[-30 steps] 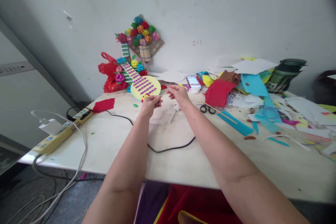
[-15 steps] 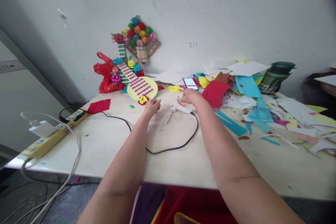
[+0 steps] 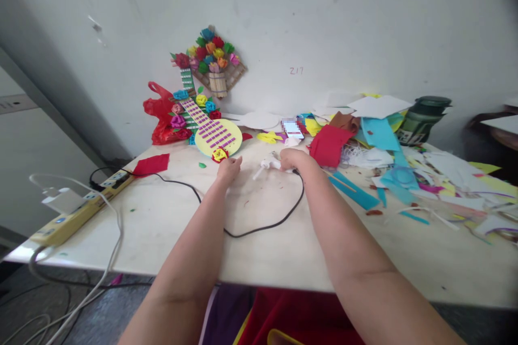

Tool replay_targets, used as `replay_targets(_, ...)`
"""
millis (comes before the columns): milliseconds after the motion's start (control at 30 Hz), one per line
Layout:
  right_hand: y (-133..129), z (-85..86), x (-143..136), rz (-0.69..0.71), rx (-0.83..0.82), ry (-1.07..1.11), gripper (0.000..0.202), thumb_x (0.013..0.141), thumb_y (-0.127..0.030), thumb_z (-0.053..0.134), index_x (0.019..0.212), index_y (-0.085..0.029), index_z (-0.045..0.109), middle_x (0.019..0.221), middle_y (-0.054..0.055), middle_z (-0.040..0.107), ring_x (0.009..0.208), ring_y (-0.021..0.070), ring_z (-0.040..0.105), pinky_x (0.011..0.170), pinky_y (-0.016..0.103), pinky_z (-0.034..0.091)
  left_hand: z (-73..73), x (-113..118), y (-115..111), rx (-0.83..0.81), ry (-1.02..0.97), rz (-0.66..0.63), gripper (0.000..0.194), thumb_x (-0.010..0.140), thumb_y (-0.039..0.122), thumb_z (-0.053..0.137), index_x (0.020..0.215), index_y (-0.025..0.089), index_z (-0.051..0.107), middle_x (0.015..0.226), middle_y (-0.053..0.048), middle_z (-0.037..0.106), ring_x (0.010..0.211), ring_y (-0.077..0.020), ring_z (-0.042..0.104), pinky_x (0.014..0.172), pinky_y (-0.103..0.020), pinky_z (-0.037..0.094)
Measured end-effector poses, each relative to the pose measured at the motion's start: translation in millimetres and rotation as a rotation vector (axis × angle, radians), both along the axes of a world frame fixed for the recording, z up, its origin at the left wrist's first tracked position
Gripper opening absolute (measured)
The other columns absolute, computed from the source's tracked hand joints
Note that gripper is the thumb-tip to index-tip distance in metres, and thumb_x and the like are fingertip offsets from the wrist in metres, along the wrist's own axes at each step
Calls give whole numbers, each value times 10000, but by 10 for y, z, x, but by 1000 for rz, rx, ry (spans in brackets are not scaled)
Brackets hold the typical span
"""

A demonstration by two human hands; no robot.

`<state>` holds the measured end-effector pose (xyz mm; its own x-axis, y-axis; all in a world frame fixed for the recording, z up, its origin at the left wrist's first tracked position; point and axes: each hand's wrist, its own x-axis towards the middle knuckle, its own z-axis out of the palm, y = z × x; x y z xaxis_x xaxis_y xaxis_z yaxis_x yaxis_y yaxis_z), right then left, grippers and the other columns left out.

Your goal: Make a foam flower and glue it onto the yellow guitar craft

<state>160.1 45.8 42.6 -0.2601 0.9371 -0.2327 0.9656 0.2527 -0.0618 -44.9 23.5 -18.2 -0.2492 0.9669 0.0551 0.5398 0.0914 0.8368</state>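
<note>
My right hand [image 3: 294,159] is closed round the handle of a white glue gun [image 3: 267,164]. The gun lies low over the table, nozzle pointing left and toward me, a black cord running from its handle. Just beside a yellow-and-red flower [image 3: 219,154] is my left hand [image 3: 229,170], its fingers drawn together; what they hold, if anything, is hidden. That flower sits at the lower edge of a yellow lute-shaped craft [image 3: 230,136] with rows of purple strips. It leans on a green-striped piece decorated with several colourful flowers.
A yellow power strip [image 3: 76,215] with a white charger stands on the left, its cables hanging over the table edge. The black cord [image 3: 279,223] loops across the front. Paper scraps, a red sheet [image 3: 329,145], a phone [image 3: 292,128] and a green bottle [image 3: 423,121] crowd the right.
My right hand has come down onto the glue gun's handle and taken hold of it. The nozzle has shifted slightly. My left hand has moved a little left and down.
</note>
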Motion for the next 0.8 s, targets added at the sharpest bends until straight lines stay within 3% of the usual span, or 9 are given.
replay_targets(133, 6, 40, 26, 3, 63, 219, 48, 627, -167, 664, 627, -128, 635, 682, 137, 656, 725, 251, 631, 630, 325, 472, -13, -45, 32, 70, -122, 40, 278, 735, 395, 497, 551, 193, 445, 418, 18, 457, 355, -87, 382, 397, -212, 319)
replay_targets(200, 18, 37, 17, -28, 65, 394, 136, 641, -167, 656, 532, -146, 577, 561, 97, 612, 625, 225, 615, 573, 310, 468, -33, -62, 46, 80, -154, 40, 210, 703, 360, 547, 604, 192, 470, 452, 15, 498, 370, -90, 410, 405, -209, 332)
replay_targets(367, 25, -25, -48, -58, -108, 1096, 110, 724, -162, 592, 629, -151, 537, 607, 44, 606, 575, 137, 576, 476, 236, 474, -117, -80, 62, 101, -154, -4, 201, 665, 351, 593, 619, 186, 487, 509, 2, 549, 402, -95, 435, 441, -217, 351)
replay_targets(467, -5, -60, -77, 31, -302, 1367, 58, 770, -168, 549, 725, -134, 537, 708, 55, 628, 663, 129, 599, 518, 227, 505, -146, -101, 55, 121, -69, 97, 243, 702, 410, 536, 608, 187, 512, 558, -23, 579, 476, -123, 482, 496, -236, 370)
replay_targets(633, -42, -161, -187, 153, -459, 1537, 88, 789, -220, 538, 781, -135, 517, 796, 73, 632, 696, 134, 608, 454, 197, 466, -98, -221, -26, 71, 141, 373, 247, 732, 415, 471, 622, 204, 536, 768, -91, 647, 764, -234, 567, 641, -308, 389)
replay_targets(800, -100, -315, -509, 219, -450, 1514, 136, 756, -259, 583, 768, -143, 514, 784, 60, 626, 695, 127, 600, 392, 156, 400, -66, -555, -154, 22, 239, 521, 177, 720, 335, 475, 680, 195, 575, 859, -160, 650, 1057, -338, 470, 772, -386, 372)
